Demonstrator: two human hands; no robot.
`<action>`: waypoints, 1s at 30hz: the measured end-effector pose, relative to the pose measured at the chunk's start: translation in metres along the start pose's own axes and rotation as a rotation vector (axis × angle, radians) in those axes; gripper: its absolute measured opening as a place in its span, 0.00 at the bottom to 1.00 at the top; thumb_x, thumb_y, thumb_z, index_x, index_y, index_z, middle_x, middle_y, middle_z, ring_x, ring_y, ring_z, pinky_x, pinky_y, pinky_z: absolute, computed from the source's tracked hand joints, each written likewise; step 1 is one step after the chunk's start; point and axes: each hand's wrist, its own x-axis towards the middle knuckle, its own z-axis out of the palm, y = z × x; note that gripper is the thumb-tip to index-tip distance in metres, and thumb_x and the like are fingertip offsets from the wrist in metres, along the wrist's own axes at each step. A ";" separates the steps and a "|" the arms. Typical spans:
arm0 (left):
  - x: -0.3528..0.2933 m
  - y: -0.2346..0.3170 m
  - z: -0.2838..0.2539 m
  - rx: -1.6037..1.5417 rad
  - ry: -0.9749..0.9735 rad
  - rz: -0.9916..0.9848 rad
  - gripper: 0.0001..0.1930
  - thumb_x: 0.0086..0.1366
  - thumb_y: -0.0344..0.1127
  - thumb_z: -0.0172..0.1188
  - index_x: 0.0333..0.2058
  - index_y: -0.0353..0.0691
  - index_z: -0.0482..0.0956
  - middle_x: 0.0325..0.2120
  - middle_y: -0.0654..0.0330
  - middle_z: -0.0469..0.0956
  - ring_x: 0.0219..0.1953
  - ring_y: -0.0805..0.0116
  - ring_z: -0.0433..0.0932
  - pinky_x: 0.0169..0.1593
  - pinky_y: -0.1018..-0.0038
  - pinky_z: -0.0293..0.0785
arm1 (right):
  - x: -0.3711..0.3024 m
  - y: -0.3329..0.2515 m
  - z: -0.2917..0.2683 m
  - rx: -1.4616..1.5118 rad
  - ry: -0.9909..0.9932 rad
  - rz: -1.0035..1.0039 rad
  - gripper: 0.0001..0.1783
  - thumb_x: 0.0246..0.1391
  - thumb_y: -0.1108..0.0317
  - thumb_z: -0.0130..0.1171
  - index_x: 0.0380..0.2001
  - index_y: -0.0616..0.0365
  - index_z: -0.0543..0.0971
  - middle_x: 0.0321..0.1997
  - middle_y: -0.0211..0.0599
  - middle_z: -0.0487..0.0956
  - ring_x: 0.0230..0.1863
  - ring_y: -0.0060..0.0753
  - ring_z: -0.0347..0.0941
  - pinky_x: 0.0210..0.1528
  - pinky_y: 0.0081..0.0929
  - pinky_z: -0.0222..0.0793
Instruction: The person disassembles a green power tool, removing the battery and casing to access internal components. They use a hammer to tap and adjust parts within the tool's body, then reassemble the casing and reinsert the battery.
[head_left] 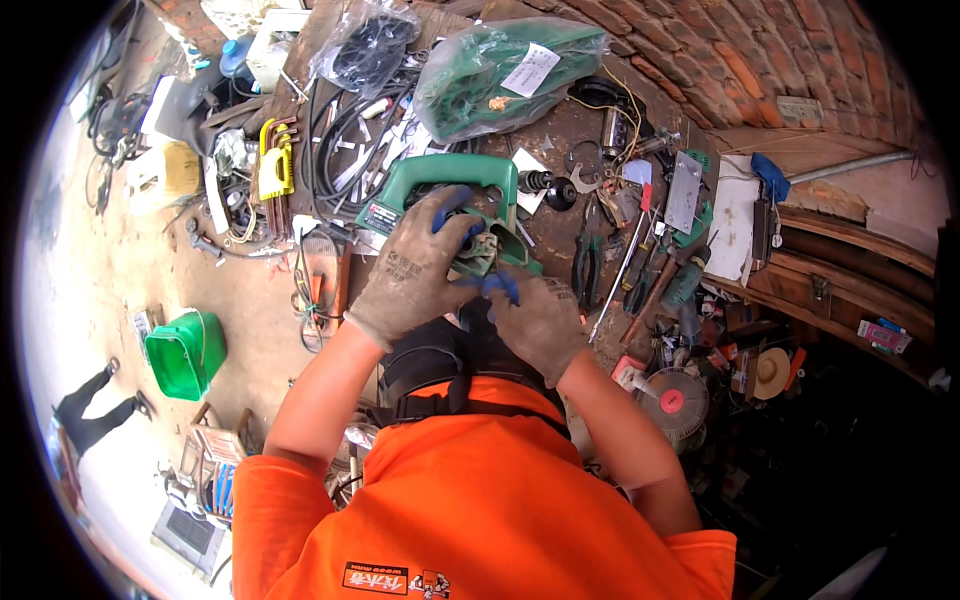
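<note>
Nearest is the orange cloth T-shirt [500,500] of the person at work, with both forearms reaching out to the near side of the brown, littered table [390,130]. Just beyond it is the grey, blue-tipped gloved right hand [543,318], its fingers bent and bunched close together at the near end of a green plastic power tool with a looped handle [450,170]; I cannot tell whether they pinch a small part. The matching grey gloved left hand [408,270] lies over the tool's left side, its fingers curled well in around the body below the handle, its thumb just beside the right hand's fingertips. The tool lies in front of the person's waist, at the table's near side.

The step in hand looks like close fingertip work at the tool's near end, the left hand steadying. The next move seems to call for a firm left hold and small, careful right-hand motions (the gloves hide the exact contact).

Just right of the tool are dark-handled pliers [586,265] and a long thin metal rod [620,275]. Farther off, a yellow holder of hex keys [275,165] lies to the left, and a clear plastic bag around a green bundle [500,80] lies before the red brick wall [750,70].
</note>
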 end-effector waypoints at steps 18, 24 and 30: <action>0.005 -0.013 0.011 0.014 0.099 0.144 0.35 0.46 0.48 0.81 0.53 0.45 0.80 0.57 0.43 0.72 0.58 0.41 0.74 0.61 0.52 0.72 | 0.085 0.004 -0.087 -1.027 -0.143 -0.443 0.09 0.57 0.68 0.56 0.37 0.51 0.85 0.38 0.36 0.86 0.47 0.39 0.84 0.49 0.37 0.76; -0.006 -0.009 0.001 0.103 0.196 0.026 0.48 0.41 0.56 0.82 0.60 0.40 0.73 0.58 0.44 0.74 0.62 0.43 0.73 0.68 0.49 0.64 | 0.082 -0.003 -0.100 -0.487 -0.169 0.016 0.15 0.58 0.63 0.58 0.40 0.63 0.85 0.43 0.47 0.87 0.45 0.46 0.85 0.46 0.39 0.78; -0.014 -0.019 0.024 0.085 0.322 -0.041 0.57 0.36 0.64 0.82 0.62 0.36 0.71 0.56 0.46 0.78 0.63 0.46 0.75 0.74 0.45 0.51 | 0.096 0.069 -0.057 0.210 0.019 -0.261 0.10 0.43 0.64 0.69 0.30 0.55 0.85 0.25 0.38 0.80 0.28 0.45 0.80 0.32 0.38 0.74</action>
